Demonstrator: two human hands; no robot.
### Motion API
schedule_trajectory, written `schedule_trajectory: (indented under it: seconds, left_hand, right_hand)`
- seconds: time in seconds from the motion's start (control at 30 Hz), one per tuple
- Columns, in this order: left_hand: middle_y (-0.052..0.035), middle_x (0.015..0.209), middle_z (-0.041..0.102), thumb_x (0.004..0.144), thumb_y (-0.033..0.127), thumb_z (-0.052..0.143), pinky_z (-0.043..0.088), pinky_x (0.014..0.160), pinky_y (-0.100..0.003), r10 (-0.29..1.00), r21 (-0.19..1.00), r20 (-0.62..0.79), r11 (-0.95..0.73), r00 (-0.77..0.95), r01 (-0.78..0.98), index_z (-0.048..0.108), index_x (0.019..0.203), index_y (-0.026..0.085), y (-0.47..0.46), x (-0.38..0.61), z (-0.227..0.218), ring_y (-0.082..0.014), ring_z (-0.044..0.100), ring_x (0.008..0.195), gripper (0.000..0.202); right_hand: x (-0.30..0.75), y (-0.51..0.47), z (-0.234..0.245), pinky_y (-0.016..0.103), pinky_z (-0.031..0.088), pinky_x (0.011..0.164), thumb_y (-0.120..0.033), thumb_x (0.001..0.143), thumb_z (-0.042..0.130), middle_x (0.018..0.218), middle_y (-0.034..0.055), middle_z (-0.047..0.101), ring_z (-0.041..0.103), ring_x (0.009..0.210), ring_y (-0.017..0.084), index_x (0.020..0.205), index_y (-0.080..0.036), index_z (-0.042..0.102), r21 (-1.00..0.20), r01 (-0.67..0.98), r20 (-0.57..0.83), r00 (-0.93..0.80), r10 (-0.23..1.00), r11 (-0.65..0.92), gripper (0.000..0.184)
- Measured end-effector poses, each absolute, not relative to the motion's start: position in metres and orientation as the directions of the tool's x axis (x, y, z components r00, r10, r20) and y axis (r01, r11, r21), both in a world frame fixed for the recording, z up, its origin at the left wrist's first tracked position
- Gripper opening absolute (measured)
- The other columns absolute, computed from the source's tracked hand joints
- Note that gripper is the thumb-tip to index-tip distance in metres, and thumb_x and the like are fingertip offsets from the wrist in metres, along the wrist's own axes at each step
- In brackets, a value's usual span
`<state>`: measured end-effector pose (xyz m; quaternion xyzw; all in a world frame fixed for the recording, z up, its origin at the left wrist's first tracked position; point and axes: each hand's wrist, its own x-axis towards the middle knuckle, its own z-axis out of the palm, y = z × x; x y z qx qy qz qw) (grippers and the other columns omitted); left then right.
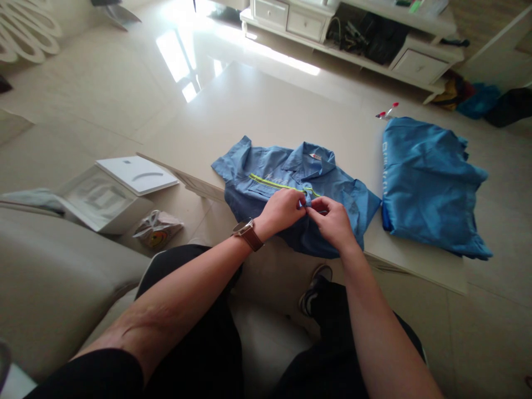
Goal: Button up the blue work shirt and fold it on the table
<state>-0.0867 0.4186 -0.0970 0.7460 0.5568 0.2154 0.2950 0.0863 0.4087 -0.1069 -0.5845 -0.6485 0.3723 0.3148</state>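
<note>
A blue short-sleeved shirt (266,158) with a yellow-green stripe lies spread on the low table (282,105), collar pointing away from me. Its lower part hangs over the near edge. My left hand (285,209), with a watch on the wrist, pinches the shirt's front placket just below the stripe. Close beside it, my right hand (332,221) pinches the same strip of cloth between thumb and finger. The fingertips of both hands almost meet there. Any button between them is too small to make out.
Folded blue garments (432,188) are piled at the table's right end, beside a red-tipped item (388,111). An opened white box (103,194) and a small plastic bag (158,228) stand left. A sofa (62,266) is near left; a white cabinet (307,25) stands beyond.
</note>
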Motion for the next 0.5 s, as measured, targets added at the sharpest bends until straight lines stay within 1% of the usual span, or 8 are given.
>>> schedule_trajectory:
  seconds: [0.13,0.27,0.4,0.5]
  left_hand:
    - [-0.0032,0.082,0.075,0.079,0.016,0.065,0.050,0.079,-0.029,0.965,0.713,-0.012,-0.176,0.263,0.679,0.081,0.095,0.019,0.4205,-0.0871,-0.0989,-0.0175,0.065,0.077,0.023]
    - [-0.0026,0.077,0.073,0.076,0.016,0.066,0.047,0.072,-0.027,0.961,0.765,0.002,-0.179,0.276,0.619,0.082,0.090,0.017,0.4232,-0.0861,-0.1023,-0.0158,0.063,0.072,0.021]
    - [-0.0029,0.077,0.073,0.075,0.016,0.066,0.046,0.069,-0.026,0.961,0.795,-0.010,-0.159,0.276,0.585,0.081,0.087,0.016,0.4242,-0.0849,-0.1036,-0.0153,0.062,0.072,0.020]
    - [-0.0030,0.076,0.073,0.075,0.015,0.065,0.046,0.068,-0.026,0.961,0.809,-0.007,-0.157,0.276,0.566,0.081,0.087,0.016,0.4234,-0.0843,-0.1033,-0.0150,0.062,0.071,0.020]
  right_hand:
    - [0.0846,0.4080,-0.1052,0.031,0.046,0.067,-0.037,0.077,0.064,0.074,0.0026,0.069,0.062,0.067,0.019,0.079,-0.020,0.067,-0.866,0.499,-0.018,-0.103,0.995,0.036,0.017]
    - [0.0807,0.4085,-0.1043,0.030,0.042,0.063,-0.035,0.074,0.059,0.069,0.0012,0.065,0.056,0.063,0.017,0.075,-0.022,0.063,-0.866,0.499,-0.002,-0.082,0.997,0.039,0.014]
    - [0.0786,0.4090,-0.1038,0.030,0.042,0.063,-0.033,0.075,0.053,0.069,0.0010,0.063,0.055,0.065,0.018,0.075,-0.023,0.059,-0.851,0.523,0.014,-0.078,0.997,0.053,0.011]
    - [0.0794,0.4093,-0.1039,0.031,0.042,0.063,-0.031,0.073,0.054,0.069,0.0007,0.062,0.054,0.064,0.017,0.075,-0.023,0.059,-0.841,0.536,0.035,-0.077,0.996,0.071,0.010]
